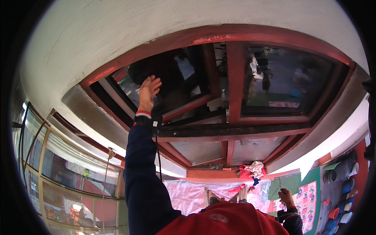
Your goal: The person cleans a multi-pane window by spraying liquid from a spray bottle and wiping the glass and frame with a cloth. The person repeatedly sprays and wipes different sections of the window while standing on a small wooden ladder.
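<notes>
My left hand [149,89] is raised with bare fingers extended, over the glass pane [173,76] of the left window sash. That sash stands ajar in a red wooden window frame [235,85]. Whether the fingertips touch the glass is unclear. A dark strap device with a cable [159,158] is on my left wrist. My right hand [285,197] hangs low at the right with its fingers curled. A thin dark line [279,183] rises beside it; I cannot tell whether the hand holds it. The closed right pane [282,79] shows reflections.
Crumpled cloths [255,170] lie on the window sill [211,174]. Beneath me are wooden supports [207,198] and pink plastic sheeting [185,194]. A rope [105,176] hangs by the glazed partition [79,176] at left. Several buckets and pots [333,213] stand at far right.
</notes>
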{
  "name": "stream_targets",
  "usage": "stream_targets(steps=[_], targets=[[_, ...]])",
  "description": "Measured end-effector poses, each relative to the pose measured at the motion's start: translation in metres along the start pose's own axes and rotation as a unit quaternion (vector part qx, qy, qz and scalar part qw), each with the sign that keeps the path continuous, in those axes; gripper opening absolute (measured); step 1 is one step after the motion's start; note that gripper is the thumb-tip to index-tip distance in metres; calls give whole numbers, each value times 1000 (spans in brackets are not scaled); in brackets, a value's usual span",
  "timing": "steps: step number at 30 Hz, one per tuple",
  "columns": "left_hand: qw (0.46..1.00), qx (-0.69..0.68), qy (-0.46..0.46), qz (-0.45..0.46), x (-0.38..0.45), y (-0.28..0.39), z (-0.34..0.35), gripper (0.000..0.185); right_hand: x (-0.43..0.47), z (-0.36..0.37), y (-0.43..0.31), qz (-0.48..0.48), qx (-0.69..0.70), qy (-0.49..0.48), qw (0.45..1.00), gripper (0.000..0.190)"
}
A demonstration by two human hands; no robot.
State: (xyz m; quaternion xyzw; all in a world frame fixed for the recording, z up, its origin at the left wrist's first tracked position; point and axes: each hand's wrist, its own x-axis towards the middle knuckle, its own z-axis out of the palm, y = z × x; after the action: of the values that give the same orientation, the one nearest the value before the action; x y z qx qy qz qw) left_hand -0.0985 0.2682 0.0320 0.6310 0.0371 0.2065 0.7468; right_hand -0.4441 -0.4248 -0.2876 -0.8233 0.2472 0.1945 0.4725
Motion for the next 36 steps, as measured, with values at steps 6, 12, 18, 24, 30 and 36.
stream_targets(steps=[6, 12, 18, 24, 30, 36], targets=[[955, 272, 42, -109, -34, -93, -24, 29, -27, -7, 3, 36, -4, -3, 999, 47], [884, 456, -95, 43, -99, -140, -21, 40, -25, -13, -66, -10, 52, -8, 999, 51], [826, 525, -96, 182, -156, -160, -14, 31, -5, -4, -185, -274, -69, -66, 957, 49], [815, 524, -87, 233, -162, -163, -12, 29, 27, 15, -296, -594, -206, 77, 774, 54], [813, 531, -84, 224, -165, -159, -7, 28, 66, 50, -357, -639, -348, 143, 670, 55], [790, 560, -66, 242, -166, -167, -8, 29, 107, 59, -360, -626, -426, 127, 641, 47]])
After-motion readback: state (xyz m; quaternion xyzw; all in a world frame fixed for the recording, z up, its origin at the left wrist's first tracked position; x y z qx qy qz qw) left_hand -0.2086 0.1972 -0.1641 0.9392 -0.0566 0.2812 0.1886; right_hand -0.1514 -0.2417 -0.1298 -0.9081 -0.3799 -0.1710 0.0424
